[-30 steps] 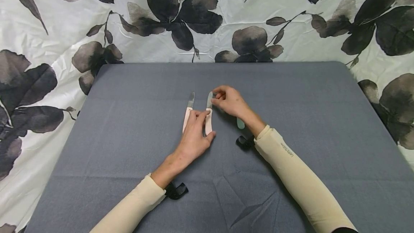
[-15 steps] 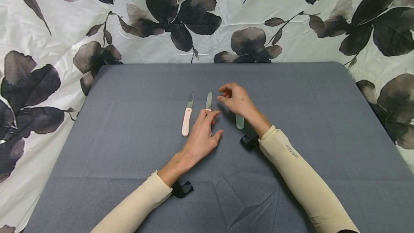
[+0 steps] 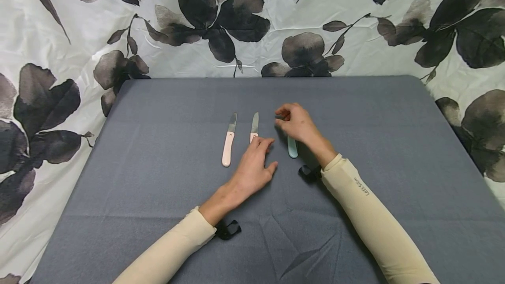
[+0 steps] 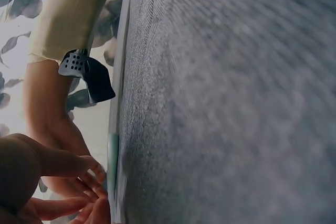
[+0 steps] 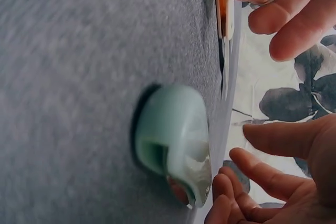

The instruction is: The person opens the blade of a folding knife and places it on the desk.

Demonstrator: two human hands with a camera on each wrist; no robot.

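Here 3 knives lie side by side on the grey tablecloth [image 3: 158, 179], blades pointing away from the person. The left pink-handled knife [image 3: 228, 142] lies free, well apart from both hands. The middle pink-handled knife [image 3: 254, 129] has the lower part of its handle covered by the left hand [image 3: 254, 165], which lies palm down with its fingers straight and relaxed, fingertips on or just over that handle; whether they press it cannot be told. The mint-handled knife [image 3: 292, 148] lies just right of the left hand. The right hand [image 3: 297, 122] is above this knife's blade end, fingers loosely curled and parted; the right wrist view shows the mint handle [image 5: 173, 135] resting on the cloth with the fingertips [image 5: 231, 190] near it but no clear grip, so the hand holds nothing that can be seen. Both forearms wear cream sleeves [image 3: 371, 214], each with a black strap at the wrist. A white cloth with dark flower print [image 3: 221, 21] hangs behind the table
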